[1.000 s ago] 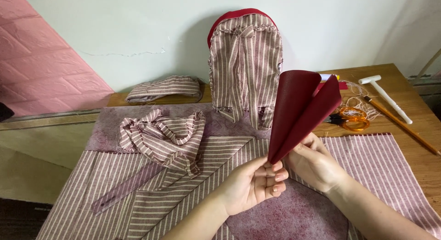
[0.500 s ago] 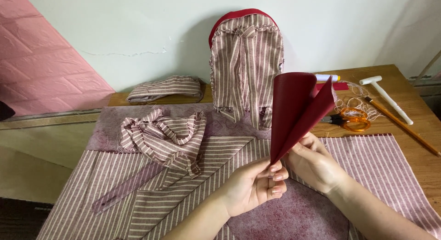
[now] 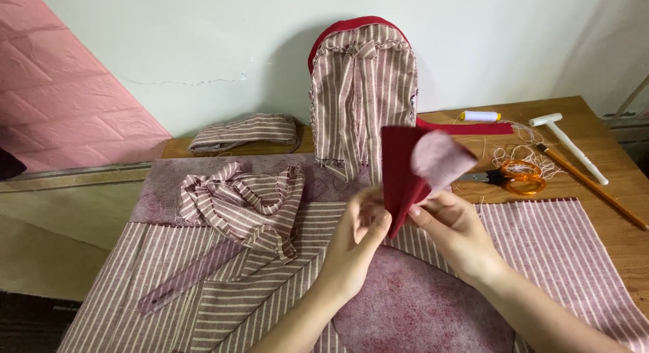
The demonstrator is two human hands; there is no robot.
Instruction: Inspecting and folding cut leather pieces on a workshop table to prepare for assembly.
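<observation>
At the centre of the frame, a person's two bare hands held up a folded piece of dark red fabric (image 3: 400, 174) above a wooden worktop (image 3: 612, 191). The left hand (image 3: 358, 241) was closed in a pinch on the fabric's lower left edge, thumb and fingers pressed together. The right hand (image 3: 456, 235) was closed on the lower point of the fabric from the right, its fingertips just beside those of the left hand. The fabric rose upward from both hands, and its upper right corner was turned over, showing a paler pink underside (image 3: 439, 157).

Under the hands lay pink-and-white striped cloth (image 3: 561, 248) spread across the worktop, with a mottled purple round piece (image 3: 419, 306) on top of it. A bunched striped piece (image 3: 236, 201) sat to the left, with a translucent ruler (image 3: 193, 279) below it. Behind the red fabric, a striped backpack (image 3: 362, 89) with a red rim stood upright against the wall. A folded striped strap (image 3: 247, 131) lay at upper left. At right lay orange-handled scissors (image 3: 517, 177), a spool of white thread (image 3: 480, 116), a white hammer (image 3: 568, 143) and a pencil (image 3: 591, 185).
</observation>
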